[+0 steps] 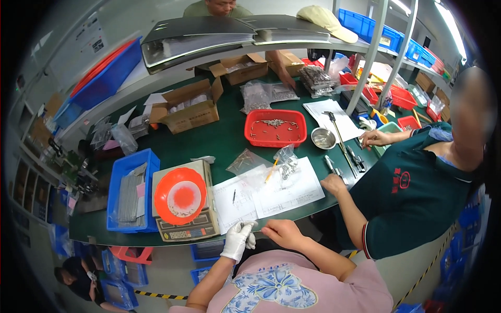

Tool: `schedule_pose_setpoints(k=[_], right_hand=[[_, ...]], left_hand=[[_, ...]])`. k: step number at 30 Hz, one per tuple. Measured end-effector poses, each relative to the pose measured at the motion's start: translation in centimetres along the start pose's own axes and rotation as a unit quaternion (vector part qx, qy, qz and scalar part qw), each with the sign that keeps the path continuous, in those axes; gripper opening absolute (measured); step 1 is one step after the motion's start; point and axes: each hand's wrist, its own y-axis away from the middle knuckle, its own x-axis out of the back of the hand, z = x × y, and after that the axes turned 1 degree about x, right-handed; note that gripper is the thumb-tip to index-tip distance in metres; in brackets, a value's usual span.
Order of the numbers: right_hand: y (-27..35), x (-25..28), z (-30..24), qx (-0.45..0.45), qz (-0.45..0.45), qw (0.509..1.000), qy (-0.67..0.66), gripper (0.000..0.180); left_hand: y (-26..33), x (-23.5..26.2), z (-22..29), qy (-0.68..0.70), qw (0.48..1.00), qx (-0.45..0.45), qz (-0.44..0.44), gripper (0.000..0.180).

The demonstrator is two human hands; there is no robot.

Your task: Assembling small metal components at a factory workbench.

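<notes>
My left hand point(240, 242), in a white glove, is closed near the table's front edge with a small dark piece point(242, 225) at its fingertips, too small to name. Beside it on the right, my bare right hand point(283, 233) is curled, and whatever its fingers may hold is hidden. Beyond both hands lie printed sheets point(292, 201) with a black pen point(234, 196), a yellow pencil point(271, 171) and a clear bag of small metal parts point(288, 169). Left of the sheets stands a weighing scale point(189, 231) carrying an orange bowl point(163, 201).
A blue bin point(155, 169) of grey flat pieces stands left of the scale. Farther back are a red tray point(261, 136) of small metal parts, a metal cup point(323, 138) and an open carton point(194, 121). At right, a co-worker point(407, 182) handles tools; another person's arm point(279, 68) reaches in behind.
</notes>
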Motion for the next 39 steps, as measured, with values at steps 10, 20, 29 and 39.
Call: schedule_pose_setpoints(k=[10, 20, 29, 39], right_hand=[[-0.1, 0.5, -1.0, -0.033, 0.033, 0.992, -0.115, 0.011], [-0.1, -0.6, -0.4, -0.024, 0.054, 0.990, -0.131, 0.012], [-0.5, -0.4, -0.5, 0.034, 0.040, 0.997, -0.064, 0.010], [-0.2, -0.6, -1.1, -0.019, 0.017, 0.999, 0.030, 0.011]], left_hand=[[-0.6, 0.2, -0.7, 0.067, 0.996, 0.057, -0.003, 0.021], [-0.4, 0.6, -1.0, 0.059, 0.996, 0.060, 0.006, 0.021], [-0.2, 1.4, -0.1, 0.082, 0.985, 0.115, -0.098, 0.019], [-0.1, 1.3, -0.8, 0.066, 0.991, 0.095, -0.060, 0.013]])
